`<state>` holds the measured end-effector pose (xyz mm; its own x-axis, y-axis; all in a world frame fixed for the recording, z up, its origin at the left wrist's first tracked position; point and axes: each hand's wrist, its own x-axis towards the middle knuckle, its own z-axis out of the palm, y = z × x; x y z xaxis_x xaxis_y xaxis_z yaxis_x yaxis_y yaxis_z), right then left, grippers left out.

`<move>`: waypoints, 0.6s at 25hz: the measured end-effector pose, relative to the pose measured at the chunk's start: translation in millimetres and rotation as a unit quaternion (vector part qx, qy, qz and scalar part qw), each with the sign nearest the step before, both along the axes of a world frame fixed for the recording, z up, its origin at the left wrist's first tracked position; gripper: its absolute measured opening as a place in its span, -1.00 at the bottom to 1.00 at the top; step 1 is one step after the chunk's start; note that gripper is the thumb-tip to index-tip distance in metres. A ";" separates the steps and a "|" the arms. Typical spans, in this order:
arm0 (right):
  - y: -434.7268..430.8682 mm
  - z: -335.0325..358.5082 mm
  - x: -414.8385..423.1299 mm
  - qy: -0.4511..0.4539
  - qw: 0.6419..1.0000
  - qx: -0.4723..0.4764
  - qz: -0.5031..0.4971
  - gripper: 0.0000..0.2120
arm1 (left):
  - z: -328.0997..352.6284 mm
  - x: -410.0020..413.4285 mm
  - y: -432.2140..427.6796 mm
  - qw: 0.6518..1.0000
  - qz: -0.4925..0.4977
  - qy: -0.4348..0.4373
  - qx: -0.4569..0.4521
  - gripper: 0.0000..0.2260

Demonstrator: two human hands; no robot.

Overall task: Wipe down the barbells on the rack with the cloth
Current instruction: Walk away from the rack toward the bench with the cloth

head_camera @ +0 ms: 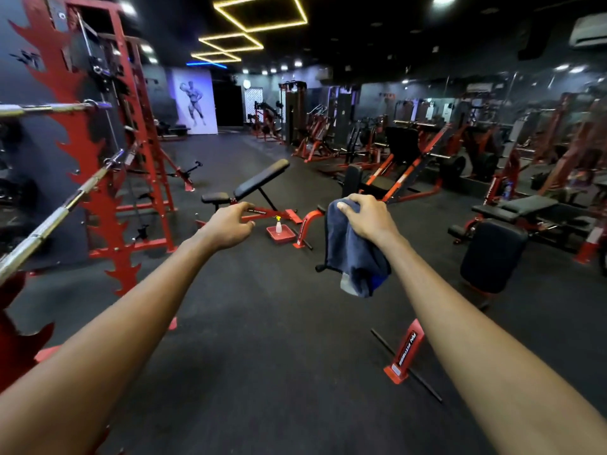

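Observation:
My right hand [368, 218] grips a dark blue cloth [351, 257] that hangs below it, out in front of me over the floor. My left hand [230, 226] is stretched forward, fingers loosely curled, holding nothing. Two chrome barbells lie on the red flame-shaped rack [98, 178] at the left: the upper barbell [52, 108] runs level, the lower barbell [56, 218] slants down toward the bottom left. Both hands are well right of the rack and apart from the bars.
A small spray bottle [278, 224] stands in a red tray [282, 234] on the dark rubber floor ahead. A black incline bench [253, 185] sits behind it. Padded benches [492, 254] stand at the right, a red floor bracket [405, 353] lies near me.

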<state>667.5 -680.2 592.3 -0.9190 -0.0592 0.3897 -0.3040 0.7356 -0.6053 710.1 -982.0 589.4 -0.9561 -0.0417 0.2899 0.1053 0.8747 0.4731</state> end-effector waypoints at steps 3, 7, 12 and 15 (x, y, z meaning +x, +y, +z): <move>-10.8 -4.5 -63.4 0.000 1.000 0.002 0.017 -0.77 | 1.6 -56.8 0.4 1.000 0.006 0.000 -0.015 -0.56; -16.8 -3.3 -160.4 0.016 0.999 0.001 0.037 -0.77 | 0.1 -139.8 -4.6 1.000 0.005 -0.007 -0.026 -0.52; -10.4 -4.1 -296.6 0.004 0.999 -0.008 0.048 -0.76 | 4.9 -256.1 -6.9 0.999 0.013 -0.011 -0.037 -0.52; -8.8 -9.0 -365.2 -0.005 0.999 -0.018 0.044 -0.75 | 8.1 -316.8 -6.9 0.999 0.023 0.002 -0.047 -0.55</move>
